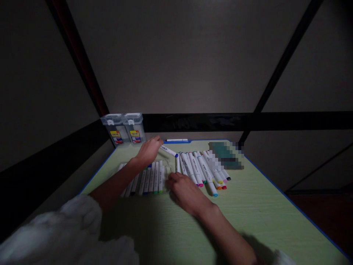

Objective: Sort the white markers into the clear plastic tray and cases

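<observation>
My left hand [149, 150] is closed on a white marker with a dark blue cap [168, 151], held just above the table. Below it a clear tray [122, 167] holds a row of white markers [151, 180] with coloured caps. My right hand [185, 190] rests palm down at the tray's right end, fingers curled against it; what the fingers hold, if anything, is hidden. To the right, several loose markers [202, 170] with pink, red, yellow and blue caps lie side by side on the green table [253, 213].
Two clear plastic boxes [123, 129] with yellow labels stand at the table's far left corner. A white pen [176, 140] lies along the far edge. A dark green object [224, 154], blurred out, sits at the far right. Dark frame bars rise behind the table.
</observation>
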A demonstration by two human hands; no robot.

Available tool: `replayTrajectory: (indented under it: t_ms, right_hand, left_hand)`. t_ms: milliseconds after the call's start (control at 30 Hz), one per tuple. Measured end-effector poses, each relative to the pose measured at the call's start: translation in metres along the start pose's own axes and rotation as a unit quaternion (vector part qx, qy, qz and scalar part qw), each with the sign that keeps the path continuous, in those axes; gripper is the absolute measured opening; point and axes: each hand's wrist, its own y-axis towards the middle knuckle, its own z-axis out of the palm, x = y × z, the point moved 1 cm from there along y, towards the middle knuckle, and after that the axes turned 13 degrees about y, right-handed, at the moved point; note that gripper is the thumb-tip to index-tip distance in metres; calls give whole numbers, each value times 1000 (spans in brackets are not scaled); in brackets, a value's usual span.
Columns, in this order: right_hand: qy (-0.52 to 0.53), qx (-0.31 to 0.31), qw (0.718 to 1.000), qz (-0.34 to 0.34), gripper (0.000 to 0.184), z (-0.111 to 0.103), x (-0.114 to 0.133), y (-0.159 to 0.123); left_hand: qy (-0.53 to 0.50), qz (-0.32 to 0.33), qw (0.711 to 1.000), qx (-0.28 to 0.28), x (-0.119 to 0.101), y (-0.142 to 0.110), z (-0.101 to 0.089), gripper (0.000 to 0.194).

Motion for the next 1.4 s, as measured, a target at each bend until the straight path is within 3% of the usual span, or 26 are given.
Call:
replayTrajectory:
  t_ms: [367,533,900,1400]
  right_hand:
    - [14,-10,1000,1,21,2,-5,0]
    - [17,-10,1000,-2,18,3,-7,2]
    - [8,-15,1000,-7,14,2,-2,0]
    - [19,-37,998,-48,13,3,17,-2]
  left_hand:
    - [-127,8,991,-34,-10,-59,9,22]
    - [-206,-33,976,-68,-15,-76,22,25]
    - [-247,-32,962,-111,-19,-87,30,25]
    - [-223,-50,969,-99,-18,-91,33,29]
